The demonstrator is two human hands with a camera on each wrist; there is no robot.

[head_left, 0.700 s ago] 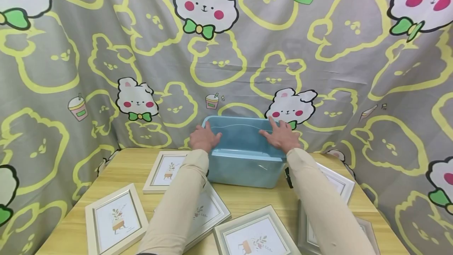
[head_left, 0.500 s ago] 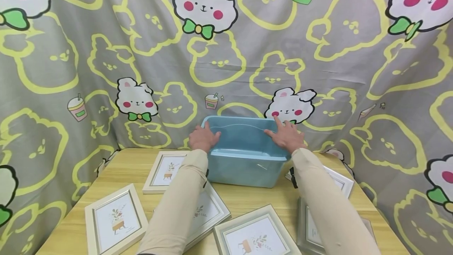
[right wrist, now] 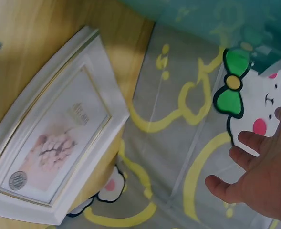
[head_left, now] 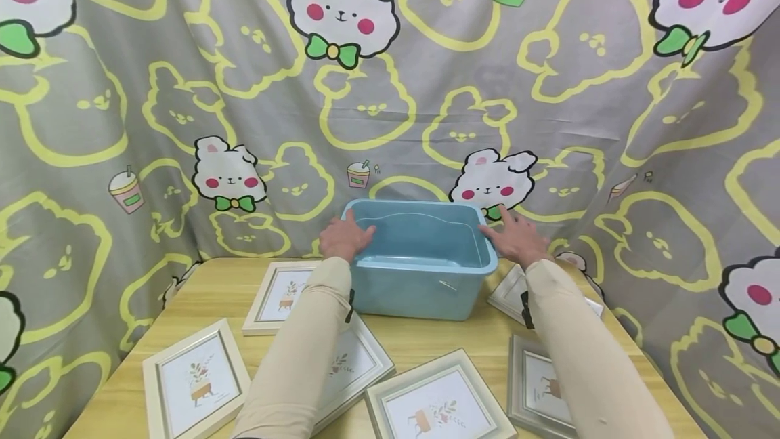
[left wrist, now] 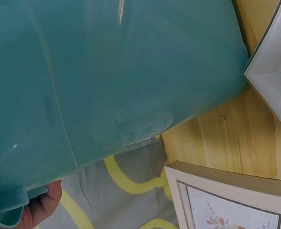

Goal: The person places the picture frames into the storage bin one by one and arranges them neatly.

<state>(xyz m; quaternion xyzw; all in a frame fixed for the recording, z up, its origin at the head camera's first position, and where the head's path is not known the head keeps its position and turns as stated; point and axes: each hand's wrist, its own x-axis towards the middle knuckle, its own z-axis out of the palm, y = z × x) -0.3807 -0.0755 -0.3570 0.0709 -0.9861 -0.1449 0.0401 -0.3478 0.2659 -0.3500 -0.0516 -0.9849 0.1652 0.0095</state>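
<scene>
A blue plastic storage bin (head_left: 420,293) stands upright at the back of the table, its inside visible and bare. My left hand (head_left: 344,239) grips the bin's left rim, thumb on the inner side. In the left wrist view, its fingers (left wrist: 46,202) curl under the rim, and the bin's wall (left wrist: 111,86) fills most of the picture. My right hand (head_left: 518,239) is at the right rim, thumb tip right at the edge. The right wrist view shows that hand's fingers (right wrist: 245,157) spread in the air, below the bin's corner (right wrist: 192,19).
Several picture frames lie face up on the wooden table (head_left: 213,283): a cream frame (head_left: 196,379) at left, a grey-beige frame (head_left: 441,398) in front, a darker frame (head_left: 539,385) and a white frame (head_left: 510,293) at right. A patterned curtain (head_left: 378,87) hangs close behind.
My right hand has slid from over the rim out to the right, its fingers coming off the bin. My left hand has kept its hold. The view has shifted slightly.
</scene>
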